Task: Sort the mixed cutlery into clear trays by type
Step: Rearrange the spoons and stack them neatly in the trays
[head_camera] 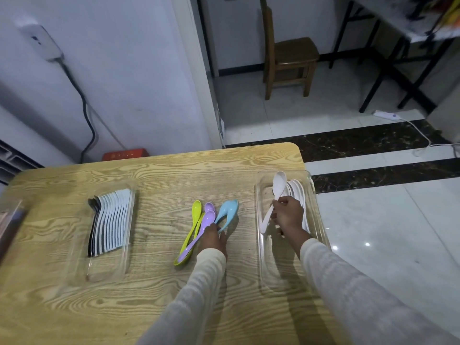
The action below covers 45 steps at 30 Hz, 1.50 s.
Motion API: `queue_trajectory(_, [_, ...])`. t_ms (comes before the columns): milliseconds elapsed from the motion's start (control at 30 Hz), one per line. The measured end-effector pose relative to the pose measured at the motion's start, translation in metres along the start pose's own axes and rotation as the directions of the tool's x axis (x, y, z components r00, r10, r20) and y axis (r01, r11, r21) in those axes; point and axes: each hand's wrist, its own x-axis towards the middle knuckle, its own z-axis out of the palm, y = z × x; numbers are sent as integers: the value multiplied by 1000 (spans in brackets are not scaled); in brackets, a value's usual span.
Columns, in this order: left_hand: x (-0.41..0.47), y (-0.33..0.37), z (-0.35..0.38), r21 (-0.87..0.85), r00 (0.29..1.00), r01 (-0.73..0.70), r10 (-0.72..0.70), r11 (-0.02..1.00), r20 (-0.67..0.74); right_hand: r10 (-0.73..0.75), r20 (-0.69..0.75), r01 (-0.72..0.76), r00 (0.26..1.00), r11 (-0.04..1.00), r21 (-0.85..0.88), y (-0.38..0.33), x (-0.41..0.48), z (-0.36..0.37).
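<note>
My right hand (288, 215) is closed round the handle of 1 white spoon (276, 188), bowl pointing away from me, held low inside the right tray (321, 235). I judge it is being laid onto the white stack (297, 189) nested there, so like sits with like. My left hand (214, 239), just left of that tray, bends its fingers down onto the handles of the blue spoon (227, 210) and 2 purple spoons (208, 219); whether it pinches or only touches them I cannot tell. Green spoons (193, 224) lie beside those on the worktop (149, 307), unsorted. Far left of the tray, another clear tray (104, 272) holds a fanned row of dark-and-white spoons (112, 220).
</note>
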Motion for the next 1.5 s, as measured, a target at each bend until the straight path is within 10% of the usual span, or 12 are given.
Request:
queue_trajectory(733, [58, 73, -1, -310, 971, -186, 125, 932, -206, -198, 70, 202, 978, 799, -566, 25, 43, 2])
queue_trajectory(1500, [71, 84, 22, -345, 965, -246, 197, 906, -171, -215, -42, 151, 976, 799, -582, 15, 54, 3])
